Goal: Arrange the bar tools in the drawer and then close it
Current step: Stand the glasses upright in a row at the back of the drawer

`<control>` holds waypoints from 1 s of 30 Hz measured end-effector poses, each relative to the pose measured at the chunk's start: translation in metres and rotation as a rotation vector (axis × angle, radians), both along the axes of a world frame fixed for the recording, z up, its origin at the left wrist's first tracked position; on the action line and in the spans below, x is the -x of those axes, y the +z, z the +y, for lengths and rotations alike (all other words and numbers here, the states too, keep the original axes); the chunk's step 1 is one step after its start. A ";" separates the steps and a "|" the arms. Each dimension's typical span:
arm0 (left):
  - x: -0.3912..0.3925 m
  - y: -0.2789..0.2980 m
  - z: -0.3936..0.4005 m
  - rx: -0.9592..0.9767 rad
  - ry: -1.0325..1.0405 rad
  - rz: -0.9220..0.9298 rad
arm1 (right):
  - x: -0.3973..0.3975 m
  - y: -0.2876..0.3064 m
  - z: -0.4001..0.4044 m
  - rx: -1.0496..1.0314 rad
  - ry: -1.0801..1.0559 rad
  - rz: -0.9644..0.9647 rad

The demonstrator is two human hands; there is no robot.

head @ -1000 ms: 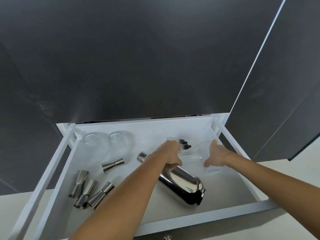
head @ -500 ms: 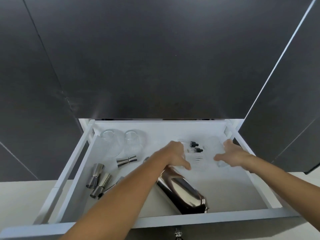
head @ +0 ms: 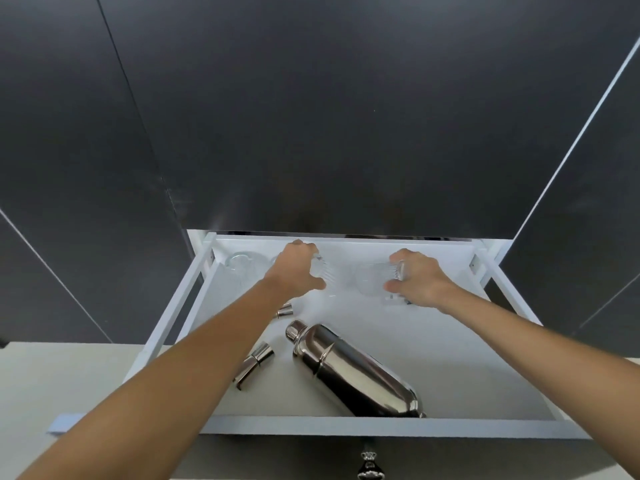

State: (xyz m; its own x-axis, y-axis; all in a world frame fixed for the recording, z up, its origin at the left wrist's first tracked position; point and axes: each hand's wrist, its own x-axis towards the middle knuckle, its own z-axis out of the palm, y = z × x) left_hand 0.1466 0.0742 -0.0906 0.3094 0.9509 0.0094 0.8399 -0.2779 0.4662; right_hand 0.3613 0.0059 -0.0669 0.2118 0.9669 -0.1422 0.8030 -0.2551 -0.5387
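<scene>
The white drawer (head: pixel 381 426) stands pulled out below me. My left hand (head: pixel 294 270) grips a ribbed clear glass (head: pixel 323 271) near the drawer's back, left of centre. My right hand (head: pixel 420 282) is closed on another ribbed clear glass (head: pixel 372 280) at the back right. A steel cocktail shaker (head: pixel 353 370) lies on its side in the front middle, cap pointing back-left. One steel jigger (head: pixel 252 365) lies beside my left forearm, and a second jigger (head: pixel 285 310) peeks out just behind the arm. A further clear glass (head: pixel 242 263) sits at the back left.
Dark cabinet fronts (head: pixel 311 116) rise behind and on both sides of the drawer. A crown-shaped metal knob (head: pixel 370 464) hangs below the drawer's front edge. Pale floor (head: pixel 52 382) shows at the left. My left forearm hides the drawer's left part.
Both hands have moved toward the drawer's back, each carrying a glass; the left hand went back and left. The shaker has stayed put. My view shifted left and closer.
</scene>
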 end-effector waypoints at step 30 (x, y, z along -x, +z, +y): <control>0.064 0.009 0.010 -0.088 -0.069 -0.035 | 0.065 -0.037 0.047 -0.058 0.003 -0.103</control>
